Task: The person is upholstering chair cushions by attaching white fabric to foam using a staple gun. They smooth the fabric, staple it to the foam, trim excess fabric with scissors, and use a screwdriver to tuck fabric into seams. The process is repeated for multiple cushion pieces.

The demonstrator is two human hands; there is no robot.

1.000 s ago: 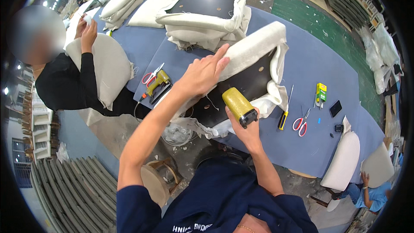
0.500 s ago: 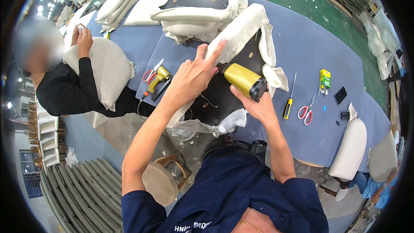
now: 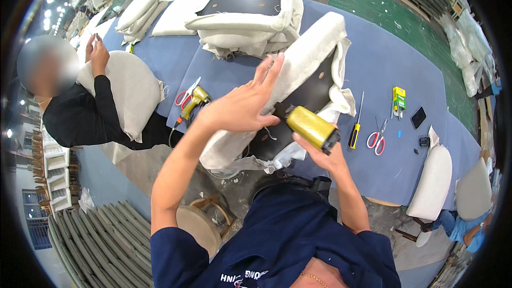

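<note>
In front of me a cream-upholstered seat pad (image 3: 306, 56) lies with its black underside board (image 3: 314, 88) facing up, its fabric folded over the edges. My right hand (image 3: 325, 154) grips a yellow staple gun (image 3: 309, 126), whose dark nose points left over the board. My left hand (image 3: 240, 108) is open above the left side of the pad, fingers stretched out towards the folded fabric. Whether those fingertips touch the cloth I cannot tell. A loose thread (image 3: 271, 132) lies on the board below my left hand. Part of the pad is hidden behind my hands and the gun.
Beyond the pad stand stacked upholstered pads (image 3: 240, 24). A second staple gun (image 3: 196, 101) and red-handled scissors (image 3: 184, 97) lie left. On the blue table (image 3: 384, 53) to the right are a screwdriver (image 3: 356, 133), scissors (image 3: 376, 141), a small box (image 3: 399, 101) and a phone (image 3: 419, 118). A co-worker (image 3: 74, 106) sits left.
My left hand has come away from the folded fabric edge, its fingers now spread more. The staple gun has moved slightly right and down, and the pad has turned a little.
</note>
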